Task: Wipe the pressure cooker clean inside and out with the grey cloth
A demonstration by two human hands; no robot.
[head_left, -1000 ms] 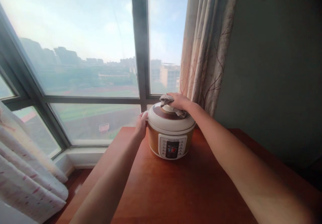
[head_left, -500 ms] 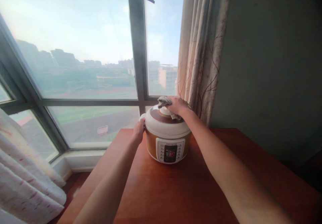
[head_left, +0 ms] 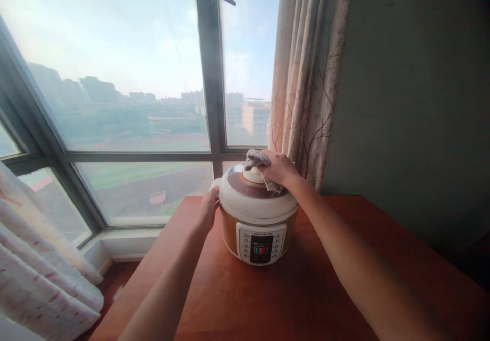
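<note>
Reddish-brown wood desk [head_left: 306, 300], smooth with a soft sheen, carries a round electric pressure cooker [head_left: 259, 213] near its far edge, by the window [head_left: 115, 75]. We see a cream plastic lid [head_left: 256, 200], domed, with a glossy brown ring around a pale centre knob [head_left: 253, 174]; the body is orange-gold with a cream control panel [head_left: 261, 241], dark display and small buttons. A grey-beige cloth [head_left: 255, 159], crumpled and soft, sits on top of the lid at the knob. Our right hand [head_left: 280, 168] is on the cloth, fingers [head_left: 272, 161] curled down and closed around it, pressing it to the lid top. Our left hand [head_left: 207, 209] is at the cooker's left side, fingers wrapped toward the white side handle [head_left: 216, 184], touching it; how tight the grip is we cannot tell. Patterned beige curtain [head_left: 306, 75], pleated, hangs just behind the cooker; a white curtain with red flecks [head_left: 42, 269] at lower left. Dull green wall [head_left: 413, 101] at right.
</note>
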